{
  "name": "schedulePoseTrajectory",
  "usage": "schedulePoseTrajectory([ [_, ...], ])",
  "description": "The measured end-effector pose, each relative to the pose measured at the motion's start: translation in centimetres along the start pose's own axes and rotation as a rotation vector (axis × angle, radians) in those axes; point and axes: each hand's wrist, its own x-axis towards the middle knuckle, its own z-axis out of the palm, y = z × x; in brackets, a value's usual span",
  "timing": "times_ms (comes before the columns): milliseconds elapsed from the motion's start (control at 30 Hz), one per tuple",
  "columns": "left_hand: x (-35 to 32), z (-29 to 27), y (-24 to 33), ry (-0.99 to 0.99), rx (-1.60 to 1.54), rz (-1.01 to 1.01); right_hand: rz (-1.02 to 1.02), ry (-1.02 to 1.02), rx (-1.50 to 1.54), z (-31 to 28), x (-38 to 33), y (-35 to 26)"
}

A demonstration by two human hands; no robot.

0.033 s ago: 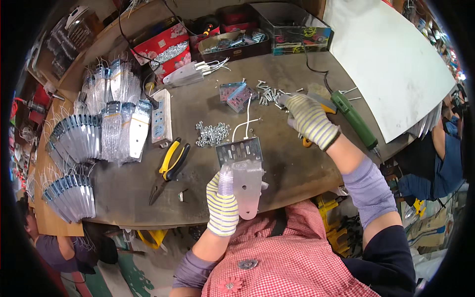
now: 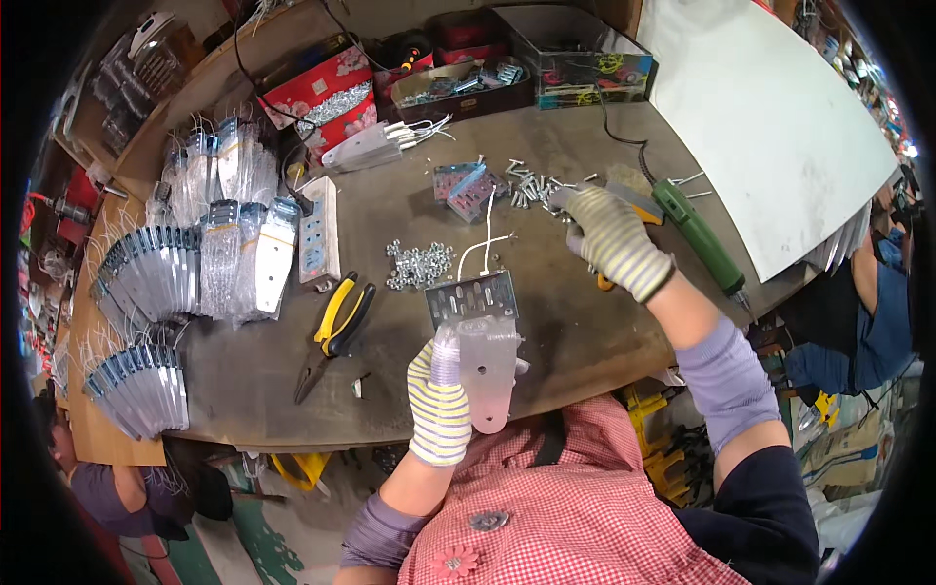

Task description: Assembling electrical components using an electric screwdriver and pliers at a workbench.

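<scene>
My left hand (image 2: 438, 405), in a striped glove, is closed around a clear plastic part with a rounded end (image 2: 487, 375). A dark slotted metal plate (image 2: 472, 298) sits at its far end, and white wires (image 2: 488, 234) run away from that plate. My right hand (image 2: 612, 234), also gloved, reaches over the table beside a loose pile of screws (image 2: 531, 187). Its fingers are curled downward, and whatever may be between the tips is hidden. A heap of small nuts (image 2: 417, 263) lies left of the wires. Behind the plate rests a small clear case with reddish contents (image 2: 468, 188).
Yellow-black pliers (image 2: 333, 331) lie on the left, near a white power strip (image 2: 318, 229). Stacked wired plastic parts (image 2: 151, 273) fill the far left. A green electric screwdriver (image 2: 697, 234) and a white sheet (image 2: 765, 136) lie right. Boxes of hardware (image 2: 463, 88) line the back.
My right hand has shifted very slightly toward the right and nearer to me. My left hand and the plastic part stay in place.
</scene>
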Motion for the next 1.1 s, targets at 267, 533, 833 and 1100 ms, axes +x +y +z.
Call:
schedulePoseTrajectory([
  [267, 0.0, 0.4, 0.0, 0.109, -0.004, 0.013, 0.253, -0.012, 1.234, -1.7, -4.2, -7.4],
  [533, -0.1, 1.0, 0.2, 0.192, 0.131, 0.051, 0.101, 0.105, 0.925, -1.1, -3.9, -9.0],
  [833, -0.1, 0.6, -0.9, 0.256, 0.364, 0.135, 0.039, 0.025, 0.784, -2.9, -3.1, -9.2],
  [1100, -0.1, 0.8, 0.2, 0.186, 0.168, 0.028, 0.088, 0.069, 0.862, -1.8, -4.0, -9.4],
])
